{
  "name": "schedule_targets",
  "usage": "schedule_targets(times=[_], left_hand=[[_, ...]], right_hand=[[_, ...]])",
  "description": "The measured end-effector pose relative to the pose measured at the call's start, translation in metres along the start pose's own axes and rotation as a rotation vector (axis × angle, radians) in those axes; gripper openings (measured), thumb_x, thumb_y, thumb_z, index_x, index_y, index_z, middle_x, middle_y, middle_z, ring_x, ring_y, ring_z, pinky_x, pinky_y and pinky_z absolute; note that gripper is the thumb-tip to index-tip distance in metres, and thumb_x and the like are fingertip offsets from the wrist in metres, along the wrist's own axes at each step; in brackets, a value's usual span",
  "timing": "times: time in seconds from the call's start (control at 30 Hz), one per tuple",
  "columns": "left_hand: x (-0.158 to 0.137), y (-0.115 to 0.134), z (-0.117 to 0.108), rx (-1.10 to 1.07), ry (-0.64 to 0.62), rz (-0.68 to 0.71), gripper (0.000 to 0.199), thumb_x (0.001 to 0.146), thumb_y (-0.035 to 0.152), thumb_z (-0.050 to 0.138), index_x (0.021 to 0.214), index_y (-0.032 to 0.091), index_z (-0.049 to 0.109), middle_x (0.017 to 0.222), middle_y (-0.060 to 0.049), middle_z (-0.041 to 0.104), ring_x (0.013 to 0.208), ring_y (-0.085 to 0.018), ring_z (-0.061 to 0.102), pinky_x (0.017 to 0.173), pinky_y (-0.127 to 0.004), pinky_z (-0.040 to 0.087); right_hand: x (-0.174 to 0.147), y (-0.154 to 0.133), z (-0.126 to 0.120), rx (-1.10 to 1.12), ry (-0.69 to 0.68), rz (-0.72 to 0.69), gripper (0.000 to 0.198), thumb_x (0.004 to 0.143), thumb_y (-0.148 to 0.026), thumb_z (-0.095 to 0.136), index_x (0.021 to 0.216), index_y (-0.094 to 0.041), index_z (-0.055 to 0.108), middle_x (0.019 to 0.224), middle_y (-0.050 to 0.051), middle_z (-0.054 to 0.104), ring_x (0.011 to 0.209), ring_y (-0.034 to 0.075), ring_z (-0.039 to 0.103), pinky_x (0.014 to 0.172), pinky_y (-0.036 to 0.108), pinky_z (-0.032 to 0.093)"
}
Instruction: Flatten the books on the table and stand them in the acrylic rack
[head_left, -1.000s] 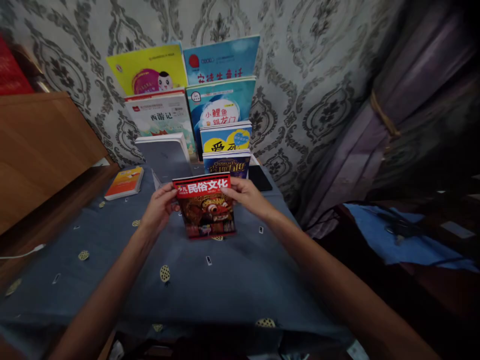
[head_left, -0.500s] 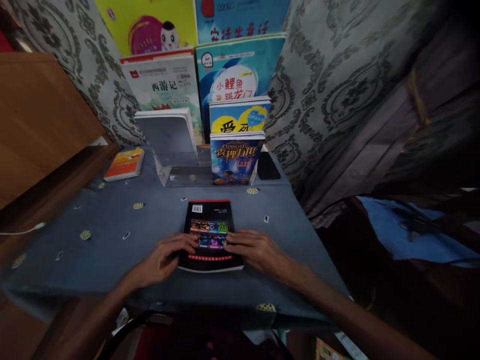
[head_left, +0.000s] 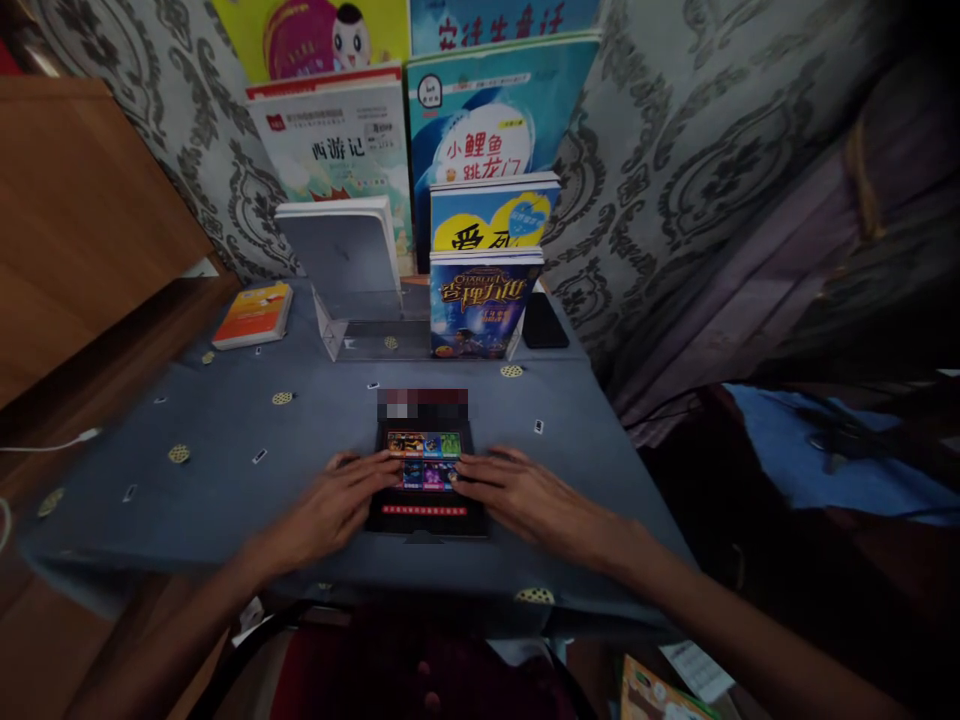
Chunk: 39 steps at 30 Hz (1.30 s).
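Observation:
A black paperback book (head_left: 424, 510) lies on the cloth in front of me, with rows of small coloured pictures on its cover. Its far edge is blurred by blocky pixels. My left hand (head_left: 345, 505) rests over the book's left side, fingers stretched onto the cover. From the other side, my right hand (head_left: 525, 495) lies flat over the right edge, its fingertips on the pictures. Neither thumb shows clearly. Beyond the book stands a clear acrylic stand (head_left: 367, 345). In its right part is a blue book (head_left: 480, 310), with a yellow-and-blue book (head_left: 487, 220) behind it.
A grey-backed book (head_left: 341, 250) leans in the stand's left part. Larger picture books (head_left: 495, 110) stand behind. An orange book (head_left: 253, 315) lies at the left, and a dark phone (head_left: 545, 322) at the right. A white cable (head_left: 56, 445) reaches the grey-blue tablecloth (head_left: 225, 510).
The view has shifted slightly, so the scene sits higher and a little to the right. My left hand's fingers are straighter on the cover. The book's near edge shows less white.

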<state>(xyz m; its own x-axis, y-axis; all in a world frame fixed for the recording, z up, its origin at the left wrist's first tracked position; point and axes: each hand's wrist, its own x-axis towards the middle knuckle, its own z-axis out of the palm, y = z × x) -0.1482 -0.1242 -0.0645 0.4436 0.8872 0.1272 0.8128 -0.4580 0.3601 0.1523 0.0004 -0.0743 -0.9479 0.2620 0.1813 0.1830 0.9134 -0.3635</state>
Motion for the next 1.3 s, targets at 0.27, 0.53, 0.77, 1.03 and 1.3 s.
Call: schedule_targets(times=[0.27, 0.53, 0.77, 1.03, 1.3], left_hand=[[0.04, -0.024, 0.011, 0.192, 0.102, -0.163, 0.039, 0.103, 0.029, 0.041, 0.141, 0.019, 0.05, 0.149, -0.014, 0.053, 0.138, -0.026, 0.05, 0.105, -0.047, 0.042], [0.066, -0.033, 0.012, 0.323, 0.118, -0.224, 0.039, 0.102, 0.028, 0.043, 0.139, 0.02, 0.052, 0.146, -0.013, 0.056, 0.135, -0.025, 0.053, 0.102, -0.044, 0.045], [0.074, -0.034, 0.018, 0.378, 0.115, -0.22, 0.041, 0.101, 0.028, 0.043, 0.139, 0.016, 0.053, 0.148, -0.016, 0.053, 0.139, -0.028, 0.049, 0.108, -0.05, 0.042], [0.085, -0.037, 0.026, 0.368, 0.138, -0.165, 0.045, 0.102, 0.032, 0.04, 0.142, 0.014, 0.05, 0.149, -0.017, 0.051, 0.139, -0.028, 0.048, 0.116, -0.052, 0.036], [0.097, -0.04, 0.03, 0.307, 0.15, -0.094, 0.045, 0.1, 0.028, 0.041, 0.142, 0.012, 0.05, 0.15, -0.016, 0.051, 0.141, -0.025, 0.046, 0.119, -0.048, 0.034]], right_hand=[[0.016, -0.009, -0.014, 0.036, -0.009, 0.078, 0.034, 0.095, -0.02, 0.056, 0.127, -0.024, 0.065, 0.129, 0.009, 0.07, 0.122, 0.023, 0.063, 0.112, 0.05, 0.04], [0.06, 0.006, 0.011, -0.094, 0.05, 0.148, 0.042, 0.101, -0.033, 0.051, 0.139, -0.017, 0.057, 0.146, 0.016, 0.056, 0.138, 0.028, 0.049, 0.118, 0.057, 0.03], [0.08, 0.021, 0.027, -0.135, 0.127, 0.19, 0.047, 0.101, -0.031, 0.047, 0.146, -0.017, 0.049, 0.152, 0.016, 0.049, 0.146, 0.028, 0.038, 0.121, 0.062, 0.02], [0.079, 0.017, 0.025, -0.146, 0.112, 0.283, 0.049, 0.102, -0.038, 0.047, 0.147, -0.018, 0.048, 0.157, 0.017, 0.041, 0.15, 0.034, 0.029, 0.117, 0.067, 0.024], [0.079, 0.013, 0.024, -0.15, 0.105, 0.357, 0.055, 0.1, -0.04, 0.047, 0.149, -0.016, 0.044, 0.159, 0.017, 0.039, 0.151, 0.036, 0.025, 0.117, 0.069, 0.022]])
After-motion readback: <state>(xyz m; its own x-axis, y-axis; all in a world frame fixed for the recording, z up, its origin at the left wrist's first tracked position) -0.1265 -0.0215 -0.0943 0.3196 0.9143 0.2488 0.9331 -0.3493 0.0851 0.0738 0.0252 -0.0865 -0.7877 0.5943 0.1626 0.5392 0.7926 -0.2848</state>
